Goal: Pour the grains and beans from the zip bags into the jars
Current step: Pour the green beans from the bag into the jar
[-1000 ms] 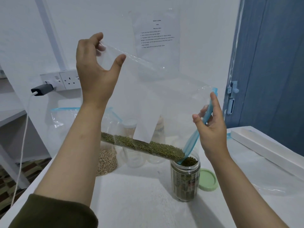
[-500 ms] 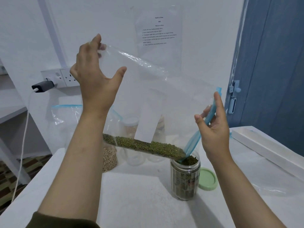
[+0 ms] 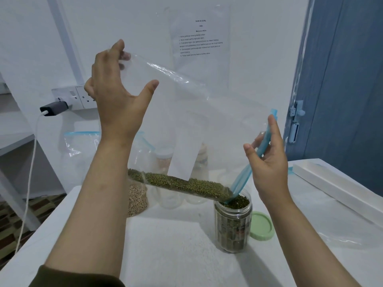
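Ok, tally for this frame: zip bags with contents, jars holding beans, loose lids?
Zip bags with contents: 2, the held bag and the bag of tan grains
Jars holding beans: 1, the jar
Loose lids: 1, the green lid
Total: 4
Jars behind it: too blurred to count.

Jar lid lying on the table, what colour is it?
Pale green lid, head view.

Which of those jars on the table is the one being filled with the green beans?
The jar nearest the person, beside the green lid. The zip bag tips into its open mouth; the other jars stand behind the bag.
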Demonstrator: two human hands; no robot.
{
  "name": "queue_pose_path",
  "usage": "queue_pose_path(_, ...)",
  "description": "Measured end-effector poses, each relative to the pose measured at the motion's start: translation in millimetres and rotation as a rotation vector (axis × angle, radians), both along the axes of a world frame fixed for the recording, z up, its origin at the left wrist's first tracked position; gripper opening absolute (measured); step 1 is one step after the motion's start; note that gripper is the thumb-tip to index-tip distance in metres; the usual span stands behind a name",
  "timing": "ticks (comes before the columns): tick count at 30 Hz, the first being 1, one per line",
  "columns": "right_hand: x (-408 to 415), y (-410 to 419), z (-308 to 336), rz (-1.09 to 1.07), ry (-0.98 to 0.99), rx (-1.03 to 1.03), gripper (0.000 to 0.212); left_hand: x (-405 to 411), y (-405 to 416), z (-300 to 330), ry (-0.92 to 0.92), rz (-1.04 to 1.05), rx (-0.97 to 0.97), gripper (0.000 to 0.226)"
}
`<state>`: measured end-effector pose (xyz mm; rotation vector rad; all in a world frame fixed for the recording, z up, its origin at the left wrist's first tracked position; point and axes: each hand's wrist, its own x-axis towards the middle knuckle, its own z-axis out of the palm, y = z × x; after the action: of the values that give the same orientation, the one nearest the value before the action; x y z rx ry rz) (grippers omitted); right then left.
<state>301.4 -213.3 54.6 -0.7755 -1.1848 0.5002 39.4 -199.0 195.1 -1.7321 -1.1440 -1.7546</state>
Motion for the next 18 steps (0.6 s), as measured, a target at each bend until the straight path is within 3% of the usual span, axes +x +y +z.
queue_pose_path(18,-11,0,14,-0.071,-0.116,0.004,0.071,-15,1,-6,-0.102,-0.042,0.026,0.072)
